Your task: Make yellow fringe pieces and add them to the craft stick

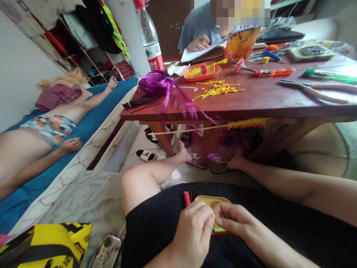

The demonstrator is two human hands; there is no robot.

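Note:
Over my lap my left hand [193, 229] and my right hand [235, 219] meet, fingertips almost touching. Both are closed in a pinch. Whatever lies between the fingers is too small to make out. Just behind and beneath them a shallow yellow tray [205, 199] rests on black cloth [156, 219]; my hands cover much of it. Something bright green [220, 230] shows at its near edge. A small red cylinder [186, 198], perhaps a thread spool, sits left of the tray.
The red-brown table [251, 102] ahead carries purple fibre [156, 83], yellow stamen-like pieces [217, 89], an orange tray [216, 70], pliers [312, 89] and a bottle [150, 41]. A stick with yellow pieces [195, 130] juts below its edge. One person writes opposite; another lies on the bed [103, 100].

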